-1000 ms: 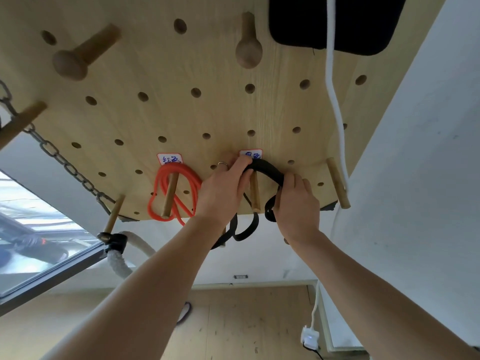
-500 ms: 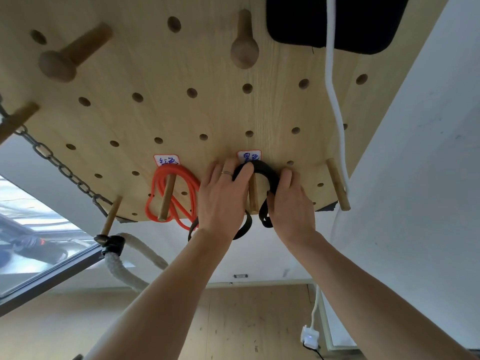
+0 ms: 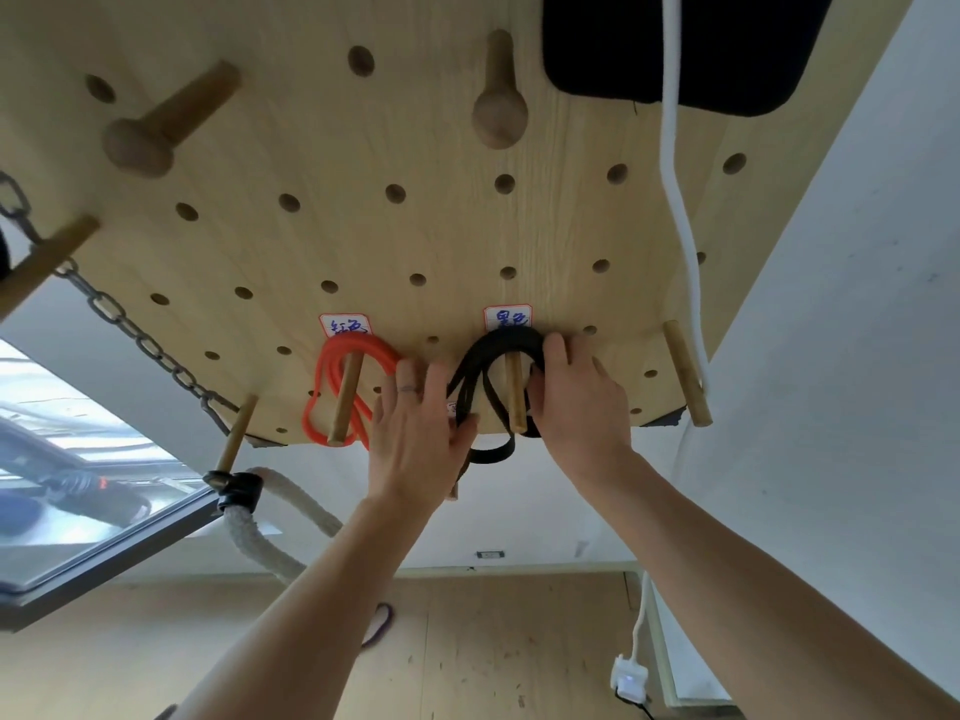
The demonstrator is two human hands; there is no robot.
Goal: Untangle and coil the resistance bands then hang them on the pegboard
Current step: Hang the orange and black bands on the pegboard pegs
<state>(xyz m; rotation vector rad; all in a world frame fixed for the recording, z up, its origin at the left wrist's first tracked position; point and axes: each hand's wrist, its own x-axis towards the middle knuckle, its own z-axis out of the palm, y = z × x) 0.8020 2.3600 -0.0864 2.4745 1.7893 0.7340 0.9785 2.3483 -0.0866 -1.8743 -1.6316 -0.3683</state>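
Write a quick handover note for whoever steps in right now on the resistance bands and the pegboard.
Left hand: grips the hanging strands of the black band.
Right hand: holds the coil's right side beside the peg.
Black band: looped over its peg on the pegboard, a loop still dangling below the board's edge.
Red band: coiled and hung on the neighbouring peg, untouched.
Done: both bands are on pegs.
Left: probably tidy the black coil, then let go.
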